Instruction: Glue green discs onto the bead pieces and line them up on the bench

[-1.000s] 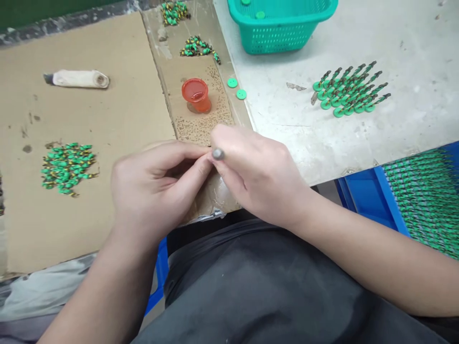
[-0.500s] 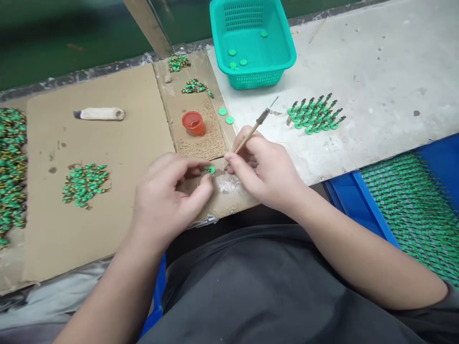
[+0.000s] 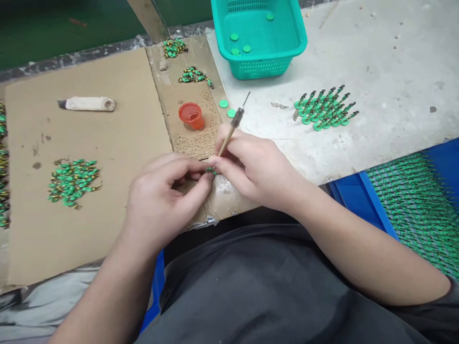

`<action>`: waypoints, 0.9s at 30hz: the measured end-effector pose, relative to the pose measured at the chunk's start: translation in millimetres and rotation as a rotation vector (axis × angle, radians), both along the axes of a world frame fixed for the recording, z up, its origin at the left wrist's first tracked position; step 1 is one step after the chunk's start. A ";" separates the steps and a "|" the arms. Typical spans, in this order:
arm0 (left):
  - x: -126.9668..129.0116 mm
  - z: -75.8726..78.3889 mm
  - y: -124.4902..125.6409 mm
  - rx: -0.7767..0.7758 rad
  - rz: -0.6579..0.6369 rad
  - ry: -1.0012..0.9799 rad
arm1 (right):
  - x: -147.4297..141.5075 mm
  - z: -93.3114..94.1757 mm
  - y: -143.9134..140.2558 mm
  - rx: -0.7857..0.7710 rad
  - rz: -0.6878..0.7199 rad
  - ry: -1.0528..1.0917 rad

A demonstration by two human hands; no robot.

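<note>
My left hand (image 3: 163,193) is closed, with a small green plastic piece (image 3: 210,169) pinched between thumb and index finger just above the table edge. Right against it, my right hand (image 3: 256,165) grips a thin wooden stick with a metal needle tip (image 3: 230,129), the needle pointing up and away. The fingertips of both hands nearly meet at the green piece and hide most of it. Beyond them stands a small red cup (image 3: 191,116) with liquid in it. Two loose green discs (image 3: 224,103) lie to its right.
A teal basket (image 3: 263,68) holding several green discs stands at the back. To the right, small figures (image 3: 324,109) stand in rows on green discs. Piles of green-and-gold pieces (image 3: 73,184) and a white-handled tool (image 3: 89,103) lie on cardboard. A blue tray (image 3: 382,205) of figures sits below right.
My right hand has moved left to the green piece, and its needle stick has tipped more upright. My left hand still pinches the piece. The view has shifted slightly.
</note>
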State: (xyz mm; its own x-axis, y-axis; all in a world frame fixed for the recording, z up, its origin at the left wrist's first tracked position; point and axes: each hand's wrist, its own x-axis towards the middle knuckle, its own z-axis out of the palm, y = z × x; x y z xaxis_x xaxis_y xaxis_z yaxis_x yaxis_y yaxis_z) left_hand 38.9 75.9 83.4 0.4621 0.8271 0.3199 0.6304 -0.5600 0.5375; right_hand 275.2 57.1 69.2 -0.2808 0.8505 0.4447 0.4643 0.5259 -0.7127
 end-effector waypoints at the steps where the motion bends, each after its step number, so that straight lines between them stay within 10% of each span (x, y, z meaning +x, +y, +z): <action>1: 0.1 0.5 -0.2 -0.017 0.005 0.000 | -0.3 0.9 0.1 -0.009 -0.004 -0.012; 27: -0.6 7.1 4.9 -0.094 -0.015 0.020 | -11.9 19.6 1.0 -0.128 0.075 -0.120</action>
State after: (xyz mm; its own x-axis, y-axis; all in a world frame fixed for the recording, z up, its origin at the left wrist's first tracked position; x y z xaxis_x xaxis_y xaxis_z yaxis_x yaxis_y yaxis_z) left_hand 38.3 80.8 90.5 0.4799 0.8463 0.2311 0.6339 -0.5166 0.5755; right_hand 263.3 58.1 88.9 -0.3903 0.8726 0.2937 0.5127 0.4709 -0.7179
